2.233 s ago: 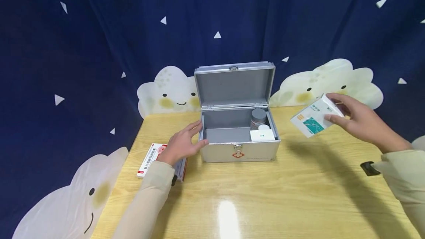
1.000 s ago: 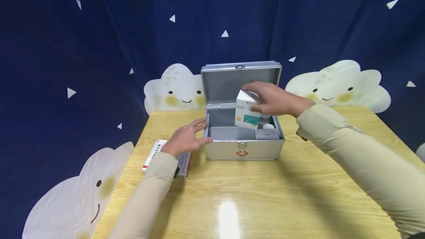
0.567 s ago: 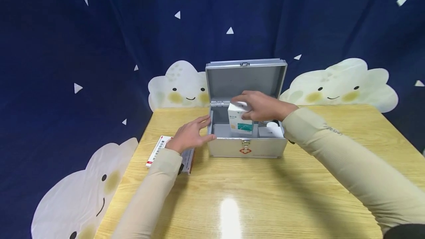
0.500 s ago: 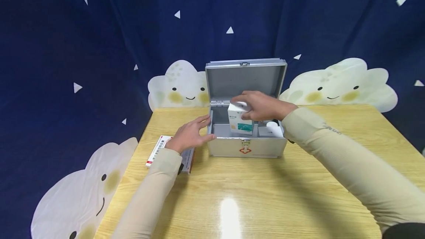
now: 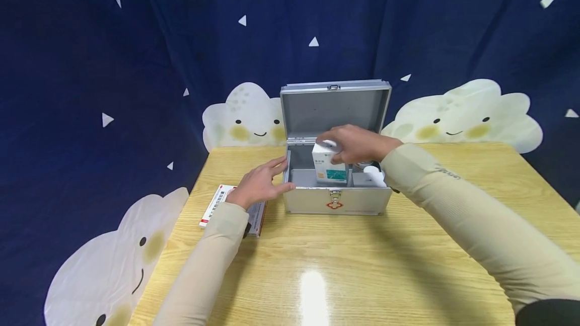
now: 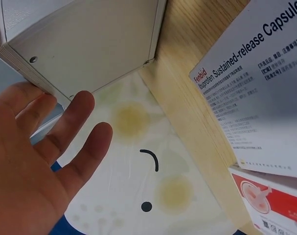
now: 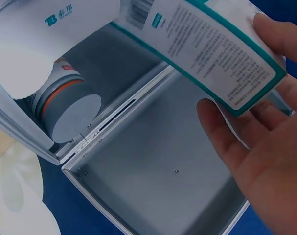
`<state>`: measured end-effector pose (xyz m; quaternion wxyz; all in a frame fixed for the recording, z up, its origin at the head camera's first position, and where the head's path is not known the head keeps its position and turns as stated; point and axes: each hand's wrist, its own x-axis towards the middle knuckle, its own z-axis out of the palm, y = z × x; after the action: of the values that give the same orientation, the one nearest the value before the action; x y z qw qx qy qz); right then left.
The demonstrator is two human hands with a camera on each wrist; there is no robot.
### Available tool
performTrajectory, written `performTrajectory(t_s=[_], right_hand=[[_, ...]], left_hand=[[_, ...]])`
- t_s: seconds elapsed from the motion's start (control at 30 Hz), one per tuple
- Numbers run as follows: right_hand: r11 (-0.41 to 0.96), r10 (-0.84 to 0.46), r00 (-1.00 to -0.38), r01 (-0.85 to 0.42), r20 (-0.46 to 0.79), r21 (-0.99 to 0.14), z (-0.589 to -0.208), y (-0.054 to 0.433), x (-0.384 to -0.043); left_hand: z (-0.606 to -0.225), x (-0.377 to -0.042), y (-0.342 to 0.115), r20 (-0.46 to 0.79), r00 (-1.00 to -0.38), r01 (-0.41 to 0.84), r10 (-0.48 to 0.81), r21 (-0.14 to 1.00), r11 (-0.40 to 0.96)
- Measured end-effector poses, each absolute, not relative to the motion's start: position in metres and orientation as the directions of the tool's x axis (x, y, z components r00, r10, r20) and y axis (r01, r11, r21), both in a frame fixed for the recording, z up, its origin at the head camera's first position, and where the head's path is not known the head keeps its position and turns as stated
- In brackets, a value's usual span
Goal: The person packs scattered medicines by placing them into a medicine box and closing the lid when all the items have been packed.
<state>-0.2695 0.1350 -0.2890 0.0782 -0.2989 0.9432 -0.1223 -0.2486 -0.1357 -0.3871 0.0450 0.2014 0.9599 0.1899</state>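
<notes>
My right hand point(image 5: 355, 144) pinches a white and teal medicine box point(image 5: 328, 165) between thumb and fingers. The box stands upright, its lower part inside the silver first-aid case point(image 5: 308, 201), left of the things packed there. In the right wrist view its printed side point(image 7: 202, 58) shows above the case interior. My left hand point(image 5: 260, 184) rests at the case's left edge, fingers extended, thumb at the front corner. Its fingers lie along the case's outer wall point(image 6: 89, 44) in the left wrist view. The case lid point(image 5: 335, 112) is raised.
Inside the case at the right are a grey-lidded bottle point(image 7: 72, 110), a white-capped container point(image 5: 371, 169) and a small white box point(image 5: 364, 180). Two red and white medicine boxes, one a Fenbid ibuprofen box point(image 6: 261, 93), lie left of the case on the wooden table point(image 5: 353, 255).
My right hand has carried the medicine box from the right of the case leftward and down into it. Over the last half second it barely moves. My left hand stays at the case's edge.
</notes>
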Motion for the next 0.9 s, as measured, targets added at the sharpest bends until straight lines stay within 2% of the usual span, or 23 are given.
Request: performTrajectory(t_s=[0.2,0.6,0.9], right_hand=[[0.793,-0.586,-0.803,-0.54,-0.111,-0.283,-0.295,0.136,-0.269],[0.725,-0.668,-0.738,-0.617,-0.095,-0.305,-0.312,0.121,-0.266],[0.757,-0.634,-0.763,-0.58,-0.123,-0.301,-0.326,0.135,-0.263]], left_hand=[[-0.389,-0.249,-0.133,-0.018,-0.911,0.376,0.411,0.371,0.849],[-0.387,-0.244,-0.146,-0.029,-0.918,0.358,0.395,0.365,0.859],[-0.387,-0.247,-0.137,-0.042,-0.897,0.398,0.44,0.358,0.845]])
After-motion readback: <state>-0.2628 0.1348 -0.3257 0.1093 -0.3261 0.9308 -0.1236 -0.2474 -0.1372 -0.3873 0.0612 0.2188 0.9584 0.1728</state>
